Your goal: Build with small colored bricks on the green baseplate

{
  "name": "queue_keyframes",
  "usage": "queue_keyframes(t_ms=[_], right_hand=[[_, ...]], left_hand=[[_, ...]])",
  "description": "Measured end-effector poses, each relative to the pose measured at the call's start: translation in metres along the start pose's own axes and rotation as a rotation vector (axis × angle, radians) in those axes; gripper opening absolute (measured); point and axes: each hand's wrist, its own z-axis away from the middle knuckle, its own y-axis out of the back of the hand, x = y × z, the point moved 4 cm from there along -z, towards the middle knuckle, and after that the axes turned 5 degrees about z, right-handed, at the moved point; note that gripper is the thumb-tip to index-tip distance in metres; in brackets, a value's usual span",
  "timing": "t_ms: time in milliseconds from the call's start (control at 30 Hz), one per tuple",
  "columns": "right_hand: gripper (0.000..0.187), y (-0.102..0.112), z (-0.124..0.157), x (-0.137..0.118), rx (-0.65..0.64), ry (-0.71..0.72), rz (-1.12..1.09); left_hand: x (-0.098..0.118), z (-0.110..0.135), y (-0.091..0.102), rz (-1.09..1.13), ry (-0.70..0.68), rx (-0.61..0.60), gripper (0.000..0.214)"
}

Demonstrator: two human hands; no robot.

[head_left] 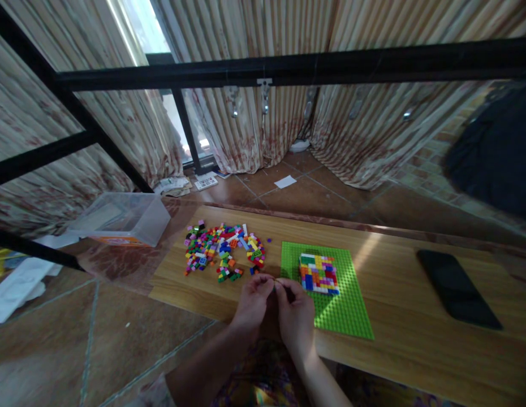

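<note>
My left hand (253, 299) and my right hand (293, 314) meet at the near edge of the wooden table (399, 333), fingertips pinched together on something small I cannot make out. Just beyond them lies a heap of small colourful bricks (223, 251). To the right of my hands is a green baseplate (348, 314) carrying a square multicoloured brick block (318, 273).
A black phone (457, 288) lies on the table at the right. A clear plastic box (127, 217) sits on the tiled floor at the left. A black metal frame (288, 66) crosses the view above. Curtains hang behind.
</note>
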Motion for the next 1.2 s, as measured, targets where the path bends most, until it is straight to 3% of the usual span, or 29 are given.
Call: queue_keyframes(t_ms=[133,300,533,667,767,867,1033,1200], right_hand=[[0.024,0.000,0.000,-0.001,0.010,-0.025,-0.077],[0.025,-0.003,-0.001,0.003,-0.069,-0.154,-0.282],[0.028,-0.001,0.000,0.002,-0.104,-0.294,-0.504],[0.026,0.008,-0.003,0.004,-0.054,-0.347,-0.586],[0.027,0.021,-0.007,0.008,0.014,-0.310,-0.524],[0.028,0.038,-0.010,0.010,0.057,-0.225,-0.406],[0.031,0.057,-0.009,0.001,0.001,-0.059,-0.145],[0.029,0.061,-0.006,-0.006,-0.035,-0.051,-0.101]], left_hand=[[0.000,0.000,-0.002,-0.042,-0.056,-0.001,0.029],[0.009,0.002,-0.005,-0.132,-0.108,-0.029,0.025],[0.017,-0.002,-0.003,-0.244,-0.180,-0.145,0.021],[0.026,-0.009,0.009,-0.535,-0.369,-0.127,0.014],[0.034,-0.008,0.013,-0.873,-0.586,-0.142,0.013],[0.036,-0.005,0.013,-1.080,-0.714,-0.177,0.016],[0.035,-0.005,0.013,-1.205,-0.775,-0.155,0.022],[0.043,-0.006,0.012,-1.228,-0.805,-0.112,0.021]])
